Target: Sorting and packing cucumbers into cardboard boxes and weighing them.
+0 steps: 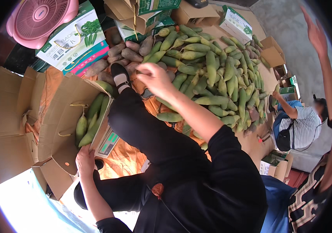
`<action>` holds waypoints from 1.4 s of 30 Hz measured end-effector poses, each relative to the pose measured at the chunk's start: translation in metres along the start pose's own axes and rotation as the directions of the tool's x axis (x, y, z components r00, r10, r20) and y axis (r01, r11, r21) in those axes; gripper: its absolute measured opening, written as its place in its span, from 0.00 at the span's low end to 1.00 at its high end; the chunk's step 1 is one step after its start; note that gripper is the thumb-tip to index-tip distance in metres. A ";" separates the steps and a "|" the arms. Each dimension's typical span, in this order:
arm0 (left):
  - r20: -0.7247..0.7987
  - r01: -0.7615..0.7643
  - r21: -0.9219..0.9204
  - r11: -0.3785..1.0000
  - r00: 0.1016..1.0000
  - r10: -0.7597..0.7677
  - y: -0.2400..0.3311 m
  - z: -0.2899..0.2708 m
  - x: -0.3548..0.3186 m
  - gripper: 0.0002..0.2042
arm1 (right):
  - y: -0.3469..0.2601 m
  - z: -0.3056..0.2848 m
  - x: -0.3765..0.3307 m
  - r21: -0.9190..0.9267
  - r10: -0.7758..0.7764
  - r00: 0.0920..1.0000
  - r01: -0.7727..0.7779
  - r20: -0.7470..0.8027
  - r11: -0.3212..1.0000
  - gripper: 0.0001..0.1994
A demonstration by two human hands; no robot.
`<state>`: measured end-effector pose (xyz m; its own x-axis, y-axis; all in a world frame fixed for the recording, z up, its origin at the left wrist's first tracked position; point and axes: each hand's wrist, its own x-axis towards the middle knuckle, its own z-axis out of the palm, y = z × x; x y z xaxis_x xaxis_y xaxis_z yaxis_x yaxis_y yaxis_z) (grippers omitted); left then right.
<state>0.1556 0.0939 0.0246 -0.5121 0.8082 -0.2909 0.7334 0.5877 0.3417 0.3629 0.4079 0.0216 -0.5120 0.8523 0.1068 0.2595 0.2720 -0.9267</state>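
My left hand is closed on the near edge of an opened cardboard box. Inside that box lie several green radishes, and a green-and-white digital scale shows beside its right wall. Over the near left end of a big heap of green radishes, my right hand is raised with its fingers curled together. A small dark green bit shows at those fingertips, but I cannot make out what it is. Reddish-brown roots lie just beyond this hand, next to my black shoe.
An orange sheet covers the floor under my legs. At the far left, a pink fan rests by printed radish cartons. More open cartons stand behind the heap. Two other people are on the right, one in a striped shirt.
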 end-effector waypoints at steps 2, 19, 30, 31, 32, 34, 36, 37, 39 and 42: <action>0.009 -0.017 -0.009 1.000 1.000 0.017 0.001 0.000 0.001 0.13 | 0.049 -0.033 -0.016 -0.091 0.177 0.984 -0.179 -0.020 0.980 0.13; 0.004 -0.026 -0.036 0.999 1.000 0.026 0.006 -0.001 0.003 0.12 | 0.258 -0.087 -0.160 -0.715 0.616 0.772 -0.341 0.158 0.610 0.07; -0.067 0.023 -0.139 0.990 0.997 -0.032 0.019 -0.013 -0.001 0.13 | 0.316 -0.086 -0.150 -0.887 0.580 0.683 0.240 0.444 0.396 0.12; -0.102 0.020 -0.188 0.982 0.994 -0.040 0.018 -0.013 -0.002 0.13 | 0.318 -0.087 -0.146 -0.879 0.608 0.676 0.131 0.417 0.458 0.12; -0.136 -0.001 -0.205 0.979 0.990 -0.027 0.013 -0.015 -0.002 0.13 | 0.322 -0.081 -0.143 -0.866 0.598 0.663 0.164 0.451 0.472 0.12; -0.217 -0.043 -0.215 0.976 0.976 -0.005 0.005 -0.016 -0.004 0.13 | 0.322 -0.074 -0.138 -0.759 0.705 0.697 -0.387 0.132 0.524 0.15; -0.255 -0.053 -0.218 0.974 0.967 -0.004 -0.003 -0.017 -0.005 0.13 | 0.323 -0.068 -0.128 -0.758 0.698 0.699 -0.368 0.156 0.538 0.17; -0.262 -0.068 -0.242 0.968 0.965 0.002 -0.003 -0.019 -0.002 0.13 | 0.327 -0.074 -0.127 -0.752 0.694 0.707 -0.382 0.137 0.537 0.20; -0.254 0.016 -0.255 0.967 0.964 -0.083 0.000 -0.022 -0.001 0.11 | 0.326 -0.070 -0.126 -0.746 0.702 0.695 -0.382 0.157 0.545 0.23; -0.250 0.046 -0.245 0.968 0.962 -0.109 -0.002 -0.023 -0.005 0.11 | 0.309 -0.053 -0.121 -0.756 0.773 0.627 -0.459 0.096 0.466 0.30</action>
<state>0.1463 0.0895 0.0456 -0.6844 0.7230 -0.0942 0.5771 0.6161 0.5361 0.5486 0.4122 -0.2583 -0.1990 0.7023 -0.6835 0.9753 0.0735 -0.2084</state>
